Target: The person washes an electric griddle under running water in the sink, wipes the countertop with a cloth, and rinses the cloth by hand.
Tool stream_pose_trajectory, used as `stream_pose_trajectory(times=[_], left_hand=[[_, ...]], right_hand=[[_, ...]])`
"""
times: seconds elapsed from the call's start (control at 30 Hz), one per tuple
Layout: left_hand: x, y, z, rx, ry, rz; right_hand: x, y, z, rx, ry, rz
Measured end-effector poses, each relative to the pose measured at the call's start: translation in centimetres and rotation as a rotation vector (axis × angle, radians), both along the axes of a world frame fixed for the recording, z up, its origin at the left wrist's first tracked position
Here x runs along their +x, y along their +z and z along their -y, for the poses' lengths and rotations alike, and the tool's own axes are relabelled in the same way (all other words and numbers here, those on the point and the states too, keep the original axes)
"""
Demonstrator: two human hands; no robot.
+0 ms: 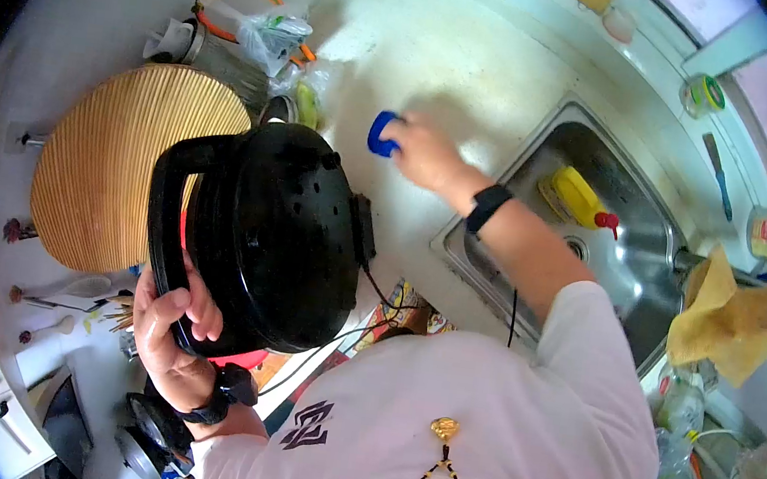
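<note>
My left hand (171,319) is wrapped round the handle (168,203) of a black electric cooker (293,238), which looks like a rice cooker. It is tilted on its side by the counter's edge, its glossy surface dotted with wet spots, and a dark cord hangs from it. Up and to the right, over the pale counter (408,41), my right hand (427,154) grips a small blue scrubbing pad (382,133), apart from the cooker. The pad's exact kind is hard to make out.
To the right is a steel sink (628,279) with a yellow bottle (578,198) lying in it. A round ribbed wooden board (124,165) leans behind the cooker. A plastic bag (273,34) lies at the back, and a yellow cloth (738,317) hangs at the sink's right.
</note>
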State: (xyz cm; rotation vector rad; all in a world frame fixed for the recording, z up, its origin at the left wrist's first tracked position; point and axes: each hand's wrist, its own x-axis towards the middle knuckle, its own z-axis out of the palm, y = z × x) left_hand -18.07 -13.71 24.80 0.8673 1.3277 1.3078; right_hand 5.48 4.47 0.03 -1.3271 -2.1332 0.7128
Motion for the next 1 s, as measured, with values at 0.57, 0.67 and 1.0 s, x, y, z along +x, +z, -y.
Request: stream_pose_trajectory(times=[0.57, 0.67, 1.0], left_hand=[[-1.3, -0.3, -0.8, -0.074, -0.033, 0.139], [-1.3, -0.5, -0.6, -0.08, -0.013, 0.137], [-0.2, -0.3, -0.6, -0.046, 0.032, 0.115]], right_hand=[[-8.2, -10.7, -13.6, 0.323, -0.018, 0.292], [-5.2, -8.8, -15.0, 0.187, -0.107, 0.378], [12.0, -9.5, -8.8, 0.1, -0.586, 0.428]])
